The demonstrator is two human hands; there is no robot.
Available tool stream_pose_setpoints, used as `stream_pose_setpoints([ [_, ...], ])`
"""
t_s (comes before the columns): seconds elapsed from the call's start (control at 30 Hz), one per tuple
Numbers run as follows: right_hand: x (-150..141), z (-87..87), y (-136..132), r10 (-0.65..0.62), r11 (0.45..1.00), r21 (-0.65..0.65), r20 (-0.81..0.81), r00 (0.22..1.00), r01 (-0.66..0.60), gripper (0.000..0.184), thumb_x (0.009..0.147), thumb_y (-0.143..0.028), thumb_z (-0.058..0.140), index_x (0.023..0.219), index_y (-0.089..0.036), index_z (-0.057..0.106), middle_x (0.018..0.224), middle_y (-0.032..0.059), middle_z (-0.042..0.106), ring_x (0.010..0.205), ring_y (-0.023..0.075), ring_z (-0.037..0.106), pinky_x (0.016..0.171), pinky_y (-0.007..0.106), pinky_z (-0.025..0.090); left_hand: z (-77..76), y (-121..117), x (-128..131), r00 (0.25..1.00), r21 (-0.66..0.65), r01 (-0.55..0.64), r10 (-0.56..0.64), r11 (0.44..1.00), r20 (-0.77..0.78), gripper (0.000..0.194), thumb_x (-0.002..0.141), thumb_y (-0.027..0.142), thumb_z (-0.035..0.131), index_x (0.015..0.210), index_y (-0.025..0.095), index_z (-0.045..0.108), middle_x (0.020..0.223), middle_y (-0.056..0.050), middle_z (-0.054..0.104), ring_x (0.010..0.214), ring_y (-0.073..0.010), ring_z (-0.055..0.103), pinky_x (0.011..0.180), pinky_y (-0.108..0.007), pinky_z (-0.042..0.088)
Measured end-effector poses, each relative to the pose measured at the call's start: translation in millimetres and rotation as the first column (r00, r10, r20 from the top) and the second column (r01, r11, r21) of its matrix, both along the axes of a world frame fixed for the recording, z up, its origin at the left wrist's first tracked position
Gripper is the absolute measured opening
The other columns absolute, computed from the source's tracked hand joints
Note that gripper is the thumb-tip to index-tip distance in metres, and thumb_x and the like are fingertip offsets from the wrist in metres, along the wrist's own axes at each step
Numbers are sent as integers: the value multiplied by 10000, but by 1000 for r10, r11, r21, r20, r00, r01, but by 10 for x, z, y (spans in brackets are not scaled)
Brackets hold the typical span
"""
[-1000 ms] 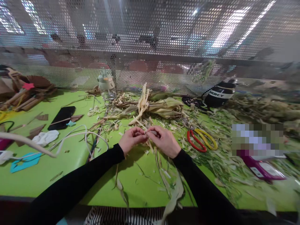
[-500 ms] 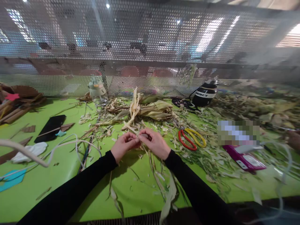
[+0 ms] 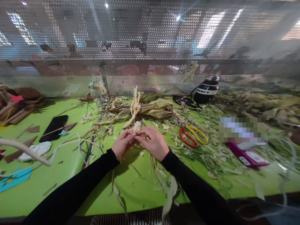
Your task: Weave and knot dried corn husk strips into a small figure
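My left hand (image 3: 123, 144) and my right hand (image 3: 153, 142) meet at the middle of the green table, fingertips pinched together. Between them is a pale corn husk piece (image 3: 137, 126), its upper end poking out above the fingers; the rest is hidden by my hands. Just beyond stands a knotted husk figure (image 3: 135, 107), leaning on a pile of dry husks (image 3: 157, 109). To the right of my right hand lie scissors (image 3: 193, 136) with one red and one yellow handle. Long husk strips (image 3: 170, 193) trail over the near edge below my hands.
A black phone (image 3: 54, 128), a crumpled white tissue (image 3: 35, 151) and a pale cable (image 3: 25, 149) lie at left. A clear bottle (image 3: 99, 92) and a black bottle (image 3: 206, 90) stand by the perforated metal screen (image 3: 145, 31). At right are a magenta device (image 3: 248, 154) and heaped husk scraps (image 3: 264, 106).
The pale husk end now shows above my fingertips, where it was hidden before. My hands stay together, with the fingers slightly shifted. The view has moved a little.
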State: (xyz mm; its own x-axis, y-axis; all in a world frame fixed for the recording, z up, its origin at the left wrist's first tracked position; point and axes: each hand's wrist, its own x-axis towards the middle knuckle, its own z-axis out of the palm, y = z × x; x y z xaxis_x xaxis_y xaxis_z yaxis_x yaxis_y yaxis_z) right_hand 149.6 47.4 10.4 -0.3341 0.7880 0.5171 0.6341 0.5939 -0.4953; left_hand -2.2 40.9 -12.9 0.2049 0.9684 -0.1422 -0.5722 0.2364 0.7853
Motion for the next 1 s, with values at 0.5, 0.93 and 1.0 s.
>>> stream_pose_setpoints([
  [0.5, 3, -72, 47, -66, 978, -210, -240, 968, 14, 195, 818, -348, 588, 745, -175, 638, 691, 14, 604, 590, 118, 508, 535, 236, 406, -31, -26, 55, 905, 288, 36, 91, 957, -415, 201, 698, 287, 689, 778, 153, 562, 752, -6, 619, 730, -121, 574, 718, -250, 451],
  [0.93, -50, 72, -99, 103, 986, -131, 5, 995, -101, 198, 853, -272, 553, 684, -177, 594, 653, 10, 581, 567, 115, 483, 536, 241, 370, 17, 67, -26, 986, 150, -110, 127, 983, -109, 411, 663, 272, 735, 1009, 166, 542, 731, 17, 662, 650, -93, 621, 716, -247, 491],
  [1.0, -64, 65, -115, 190, 967, -180, 39, 981, -180, 189, 849, -245, 555, 678, -170, 585, 658, 7, 586, 566, 109, 487, 539, 234, 378, 25, 68, -21, 981, 151, -159, 173, 976, -87, 396, 667, 268, 728, 993, 166, 529, 725, 13, 663, 692, -113, 643, 744, -266, 496],
])
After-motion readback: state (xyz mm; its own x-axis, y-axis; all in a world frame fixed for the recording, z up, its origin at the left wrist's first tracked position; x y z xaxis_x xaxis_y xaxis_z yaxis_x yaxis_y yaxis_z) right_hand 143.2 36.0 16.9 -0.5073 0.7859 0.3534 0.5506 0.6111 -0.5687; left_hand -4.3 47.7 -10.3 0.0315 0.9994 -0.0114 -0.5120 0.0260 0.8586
